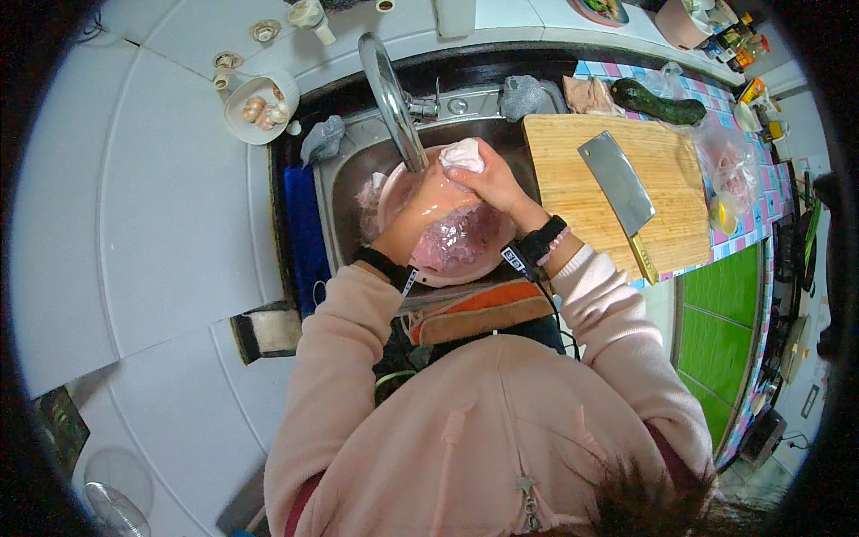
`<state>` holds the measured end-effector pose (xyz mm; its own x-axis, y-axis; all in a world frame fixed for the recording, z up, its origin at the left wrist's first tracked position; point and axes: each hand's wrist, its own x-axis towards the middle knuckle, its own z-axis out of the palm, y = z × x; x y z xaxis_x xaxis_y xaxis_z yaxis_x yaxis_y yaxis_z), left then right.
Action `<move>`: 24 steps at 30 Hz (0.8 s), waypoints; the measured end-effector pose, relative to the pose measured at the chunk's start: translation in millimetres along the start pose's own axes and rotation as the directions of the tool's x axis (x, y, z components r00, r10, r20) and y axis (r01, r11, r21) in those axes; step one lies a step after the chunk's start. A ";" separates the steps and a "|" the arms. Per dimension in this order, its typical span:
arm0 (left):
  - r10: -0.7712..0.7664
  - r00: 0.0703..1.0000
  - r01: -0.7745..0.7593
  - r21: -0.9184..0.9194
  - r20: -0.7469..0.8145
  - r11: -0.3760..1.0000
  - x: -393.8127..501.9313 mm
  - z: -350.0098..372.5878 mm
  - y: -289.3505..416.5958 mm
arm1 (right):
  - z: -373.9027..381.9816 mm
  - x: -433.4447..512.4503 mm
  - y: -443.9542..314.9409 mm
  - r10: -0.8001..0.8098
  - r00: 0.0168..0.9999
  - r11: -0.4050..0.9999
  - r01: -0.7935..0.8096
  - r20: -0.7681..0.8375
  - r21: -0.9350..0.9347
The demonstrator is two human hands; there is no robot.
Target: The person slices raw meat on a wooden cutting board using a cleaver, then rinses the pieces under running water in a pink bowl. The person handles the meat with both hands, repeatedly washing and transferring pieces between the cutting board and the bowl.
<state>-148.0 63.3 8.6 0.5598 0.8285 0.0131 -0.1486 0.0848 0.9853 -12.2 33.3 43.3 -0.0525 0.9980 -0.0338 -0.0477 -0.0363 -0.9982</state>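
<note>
Over a pink basin (496, 272) in the metal sink, my left hand (437, 188) and my right hand (495, 173) meet around a whitish, wet-looking lump (462, 156). It could be pale meat or fat, but I cannot tell which. My right thumb presses on its near side. The left fingers are partly hidden by the lump and the other hand. Cloudy pinkish water (456, 235) fills the basin below my wrists. The curved faucet (392, 94) ends just left of the lump. Pale pink scraps (369, 198) lie in the sink left of the basin.
Right of the sink, a cleaver (619, 181) lies on a wooden cutting board (564, 194). Behind the board are a dark green squash (658, 102) and a folded cloth (590, 96). A bowl of garlic (262, 137) and a grey scrubbing cloth (323, 139) stand at left.
</note>
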 end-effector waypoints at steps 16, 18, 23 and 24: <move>0.100 0.942 0.053 0.437 -0.320 0.898 -1.2 14.7 8.4 | -14.6 -13.7 -0.5 -0.046 0.999 0.996 0.044 -0.019 -0.083; 0.119 0.933 0.011 0.358 -0.340 0.934 -1.2 18.4 13.3 | -21.3 -19.7 3.0 -0.014 0.995 0.978 -0.007 -0.096 -0.208; 0.119 0.890 -0.015 0.234 -0.439 0.972 1.2 32.0 28.1 | -15.0 -21.7 9.3 0.081 0.995 0.948 -0.093 0.053 0.304; 0.135 0.871 -0.007 0.262 -0.473 0.965 2.8 34.3 30.4 | -9.9 -20.4 9.6 0.088 0.996 0.935 -0.086 0.008 0.344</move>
<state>-123.0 49.2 44.5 0.0819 0.9946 0.0638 0.0659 -0.0693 0.9954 -1.7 13.1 33.9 -0.0643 0.9905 -0.1214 -0.3833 -0.1369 -0.9134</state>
